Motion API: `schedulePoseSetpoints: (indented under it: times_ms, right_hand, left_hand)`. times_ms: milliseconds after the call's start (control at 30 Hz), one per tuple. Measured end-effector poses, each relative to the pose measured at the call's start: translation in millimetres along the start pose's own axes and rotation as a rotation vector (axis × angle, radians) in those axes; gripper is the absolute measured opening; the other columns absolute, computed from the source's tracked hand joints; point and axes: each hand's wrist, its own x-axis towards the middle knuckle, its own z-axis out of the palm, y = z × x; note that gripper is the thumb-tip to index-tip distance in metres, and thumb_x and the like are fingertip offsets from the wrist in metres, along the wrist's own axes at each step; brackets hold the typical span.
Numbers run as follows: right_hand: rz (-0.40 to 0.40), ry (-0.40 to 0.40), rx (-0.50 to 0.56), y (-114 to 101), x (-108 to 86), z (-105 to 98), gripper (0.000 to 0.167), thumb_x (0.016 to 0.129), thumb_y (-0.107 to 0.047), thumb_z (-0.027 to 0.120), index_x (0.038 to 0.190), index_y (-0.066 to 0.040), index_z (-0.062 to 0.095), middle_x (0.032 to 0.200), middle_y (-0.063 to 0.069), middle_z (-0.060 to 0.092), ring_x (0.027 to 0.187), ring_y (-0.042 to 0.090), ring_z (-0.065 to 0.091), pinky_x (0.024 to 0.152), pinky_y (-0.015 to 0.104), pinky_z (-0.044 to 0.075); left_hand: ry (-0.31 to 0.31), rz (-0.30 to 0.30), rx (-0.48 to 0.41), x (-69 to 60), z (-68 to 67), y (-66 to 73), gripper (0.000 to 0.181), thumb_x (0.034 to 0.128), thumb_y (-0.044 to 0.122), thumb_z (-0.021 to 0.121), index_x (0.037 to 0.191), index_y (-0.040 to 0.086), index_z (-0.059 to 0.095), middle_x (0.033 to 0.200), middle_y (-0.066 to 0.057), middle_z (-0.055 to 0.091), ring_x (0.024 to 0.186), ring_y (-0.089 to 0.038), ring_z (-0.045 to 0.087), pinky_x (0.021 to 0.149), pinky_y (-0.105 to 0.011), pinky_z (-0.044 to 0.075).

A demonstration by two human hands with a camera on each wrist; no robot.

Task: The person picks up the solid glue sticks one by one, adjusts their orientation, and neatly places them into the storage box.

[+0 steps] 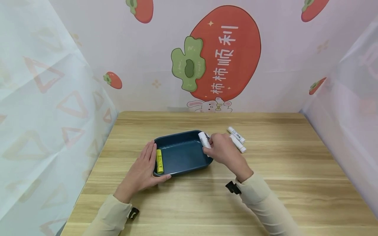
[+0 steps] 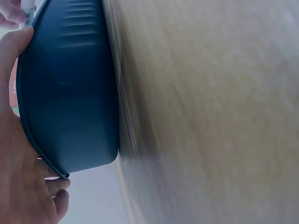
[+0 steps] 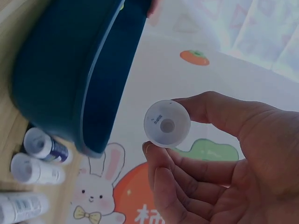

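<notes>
A dark blue tray (image 1: 184,159) sits on the table with a yellow glue stick (image 1: 159,161) lying along its left end. My left hand (image 1: 144,167) rests on the tray's left near corner. Its fingers lie straight along the left rim, and the thumb stretches along the near side. Over the tray's right end, my right hand (image 1: 222,149) pinches a white glue stick (image 1: 204,140) between thumb and fingers. The right wrist view shows that stick's round base (image 3: 167,123) end-on. Right of the tray lie white glue sticks (image 1: 237,143), partly hidden by the right hand.
The wooden table (image 1: 280,183) ends at a printed backdrop (image 1: 141,65) behind, and pale sheets hang at both sides. In the right wrist view, a glue stick with a dark label (image 3: 46,145) lies beside white ones (image 3: 35,169) near the tray.
</notes>
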Motion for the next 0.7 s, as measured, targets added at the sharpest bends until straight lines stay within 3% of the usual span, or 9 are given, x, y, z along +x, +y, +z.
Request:
schedulePoseSetpoints:
  times_ms: [500,700]
  right_hand:
    - [-0.028,-0.041,-0.014,-30.4,16.0,37.9,0.022,0.094,-0.027,0.079,0.086,-0.006,0.075,0.073,0.002,0.070,0.059,0.014,0.061,0.053,0.025,0.051]
    - [-0.035,-0.081,0.030,-39.1,19.7,54.5,0.024,0.095,-0.026,0.078,0.082,-0.007,0.073,0.068,0.002,0.068,0.054,0.013,0.061,0.051,0.025,0.051]
  left_hand:
    - [0.003,-0.004,0.009,-0.5,-0.1,1.2,0.133,0.0839,0.087,0.059,0.167,-0.006,0.012,0.178,-0.022,0.008,0.166,-0.040,0.011,0.133,-0.053,0.024]
    - [0.006,-0.005,0.006,-0.2,1.0,0.3,0.133,0.0840,0.087,0.059,0.167,-0.006,0.011,0.178,-0.023,0.008,0.166,-0.040,0.011,0.133,-0.054,0.024]
